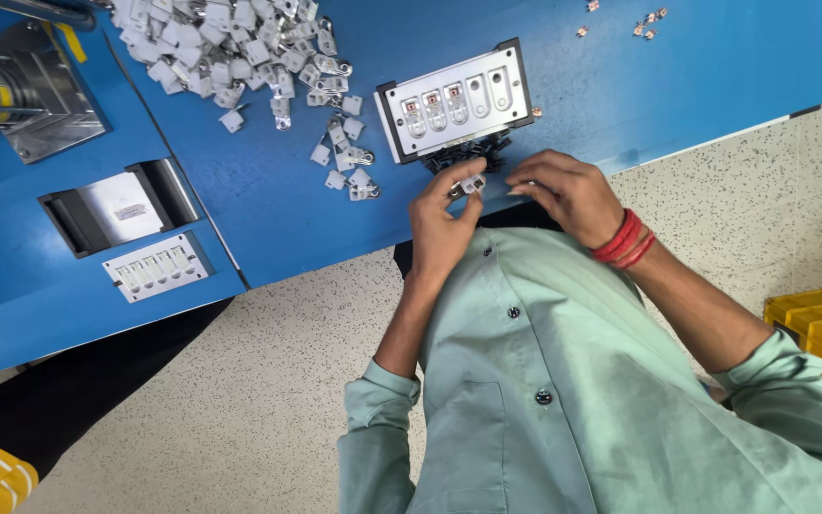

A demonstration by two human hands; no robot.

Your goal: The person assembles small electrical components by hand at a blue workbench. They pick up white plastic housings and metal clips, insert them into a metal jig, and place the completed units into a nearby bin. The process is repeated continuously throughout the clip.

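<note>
While left hand [440, 221] pinches white clip [472, 183] at table [268, 224] edge, right hand [565, 193] grip unclear

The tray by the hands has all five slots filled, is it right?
No. In the head view the tray has only three slots filled; two are empty. It does lie by the left hand, pinching a part, and the right hand.
</note>
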